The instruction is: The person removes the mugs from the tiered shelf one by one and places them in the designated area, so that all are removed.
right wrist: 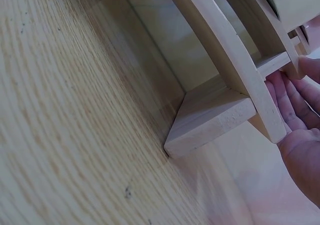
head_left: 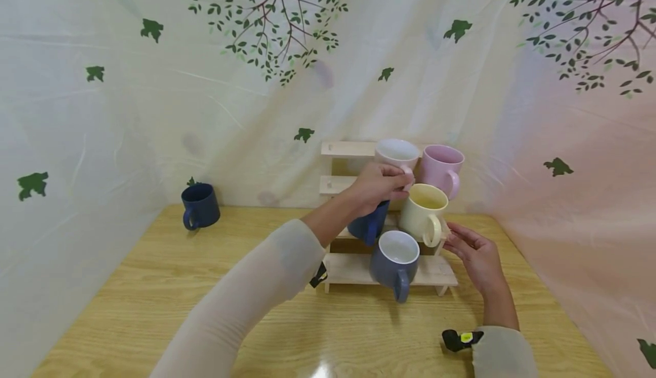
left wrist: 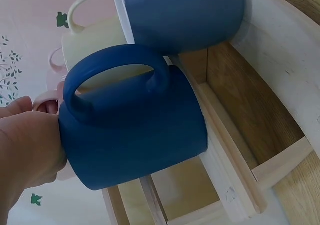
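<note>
In the head view, my left hand pinches the handle of a white mug at the top of a stepped wooden rack. My right hand holds the end of a lower step at the rack's right side; the right wrist view shows its fingers beneath the board. A pink mug stands right of the white one. Lower down are a yellow mug and a dark blue mug, partly behind my left hand in the head view. On the lowest step sits a grey-blue mug.
Another dark blue mug stands apart at the table's back left. The wooden table meets a hanging sheet printed with leaves and branches, behind the rack and at both sides.
</note>
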### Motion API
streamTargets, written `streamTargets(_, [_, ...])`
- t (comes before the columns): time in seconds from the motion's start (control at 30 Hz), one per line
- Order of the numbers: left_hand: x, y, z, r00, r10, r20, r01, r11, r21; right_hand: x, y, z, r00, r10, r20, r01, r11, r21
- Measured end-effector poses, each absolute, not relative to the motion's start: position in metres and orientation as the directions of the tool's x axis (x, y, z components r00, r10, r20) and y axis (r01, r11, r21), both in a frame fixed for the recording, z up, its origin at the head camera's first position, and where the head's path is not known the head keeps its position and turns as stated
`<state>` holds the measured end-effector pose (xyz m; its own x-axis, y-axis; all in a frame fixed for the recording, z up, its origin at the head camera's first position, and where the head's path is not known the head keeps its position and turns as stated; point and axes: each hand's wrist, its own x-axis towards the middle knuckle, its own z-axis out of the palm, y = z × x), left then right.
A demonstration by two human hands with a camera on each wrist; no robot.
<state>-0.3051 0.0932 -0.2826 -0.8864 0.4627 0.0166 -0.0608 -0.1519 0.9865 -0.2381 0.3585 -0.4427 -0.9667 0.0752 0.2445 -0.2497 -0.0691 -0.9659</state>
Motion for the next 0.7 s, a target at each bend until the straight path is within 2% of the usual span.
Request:
streamTargets(0.23, [-0.3038,0.0936,-0.2831,-0.902,0.430,0.044,-0.029,-0.163,0.986,-0.2391,0.3580,-0.4443,-0.958,0.063,0.279,-0.285,-0.152,-0.946])
streamTargets(0.47, [-0.3009,0.0924,-0.2835,-0.919,0.380,0.106,0.083,-0.078,0.993,-0.2386,0.3583,-0.4450,-0.961,0.063,0.270,-0.276,-0.143,-0.950])
streamTargets(0.7, [-0.2955,0.0890,-0.2818,-0.939,0.321,0.125,0.129,-0.008,0.992,-0.2382,0.3586,-0.4447,-0.961,0.066,0.267,-0.273,-0.114,-0.955])
